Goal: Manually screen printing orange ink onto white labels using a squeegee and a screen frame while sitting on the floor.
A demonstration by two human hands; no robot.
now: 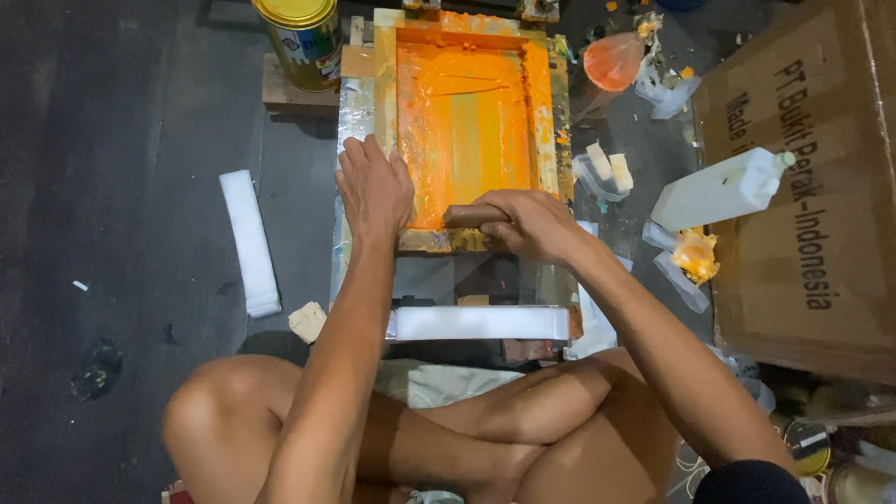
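Observation:
A screen-printing frame smeared with orange ink lies on the dark floor in front of me. My left hand presses flat on the frame's near left corner, fingers spread. At the near edge of the inked mesh, my right hand grips a brown wooden squeegee. A white rectangular strip lies just below the frame, close to my crossed legs.
A yellow-lidded tin can stands on a wooden block at the frame's far left. Another white strip lies to the left. On the right are a white plastic bottle, a large cardboard box, an orange-stained plastic bag and scraps.

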